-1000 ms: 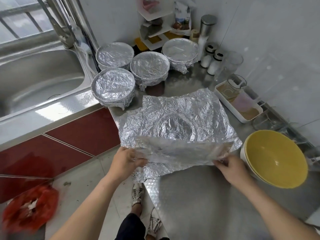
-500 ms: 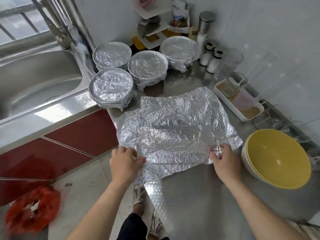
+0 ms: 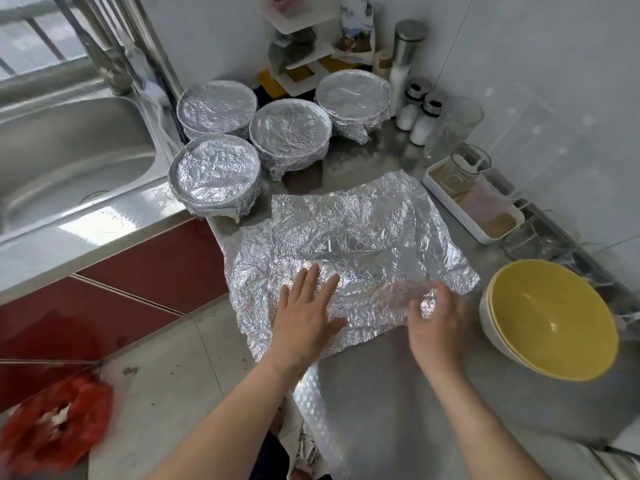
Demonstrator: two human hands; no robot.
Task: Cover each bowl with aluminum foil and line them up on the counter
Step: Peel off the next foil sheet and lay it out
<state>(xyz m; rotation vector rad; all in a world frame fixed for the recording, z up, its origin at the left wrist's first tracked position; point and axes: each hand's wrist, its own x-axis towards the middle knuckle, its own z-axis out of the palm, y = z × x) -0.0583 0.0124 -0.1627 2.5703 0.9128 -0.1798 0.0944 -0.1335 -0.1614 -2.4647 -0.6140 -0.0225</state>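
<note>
A crumpled sheet of aluminum foil (image 3: 360, 237) lies spread on the steel counter (image 3: 398, 393), its left part hanging over the counter's edge. My left hand (image 3: 308, 313) presses flat on the foil's near left part, fingers straight. My right hand (image 3: 436, 320) is blurred over the foil's near right edge, fingers loose; whether it touches the foil is unclear. A yellow bowl (image 3: 550, 320), stacked in a white one, stands uncovered to the right. Several foil-covered bowls sit behind: one front left (image 3: 214, 174), one back left (image 3: 216, 107), one in the middle (image 3: 289, 131).
A sink (image 3: 65, 161) with a tap lies at the left. A white tray (image 3: 485, 233) with a glass jar, shakers (image 3: 415, 112) and a corner shelf (image 3: 304, 64) line the tiled wall. A red bag (image 3: 52, 424) lies on the floor.
Both hands let go of the lifted near edge of the foil; the sheet now lies flat. My left hand moved forward onto it, palm down, and my right hand is moving.
</note>
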